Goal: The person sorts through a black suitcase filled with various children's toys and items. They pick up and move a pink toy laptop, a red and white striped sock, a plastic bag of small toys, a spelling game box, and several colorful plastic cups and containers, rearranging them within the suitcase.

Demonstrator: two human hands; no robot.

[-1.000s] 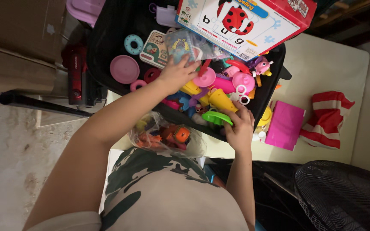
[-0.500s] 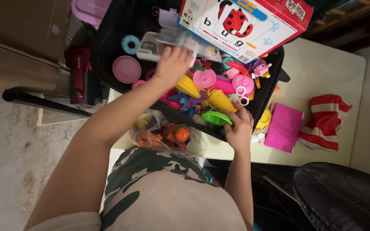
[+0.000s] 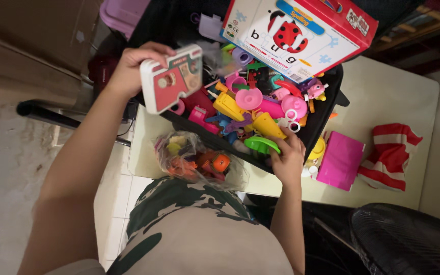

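The left hand (image 3: 128, 69) clasps a flat red-and-white rounded toy card (image 3: 172, 84), lifted clear over the black fabric bin's (image 3: 322, 114) left edge. The right hand (image 3: 287, 158) is closed on the bin's near rim, touching a green plastic disc (image 3: 262, 144).

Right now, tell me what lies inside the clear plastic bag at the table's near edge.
The clear plastic bag holds small toys: an orange one on its right side, yellowish pieces on its left. The crinkled film blurs their shapes, and whatever lies beneath them is covered.
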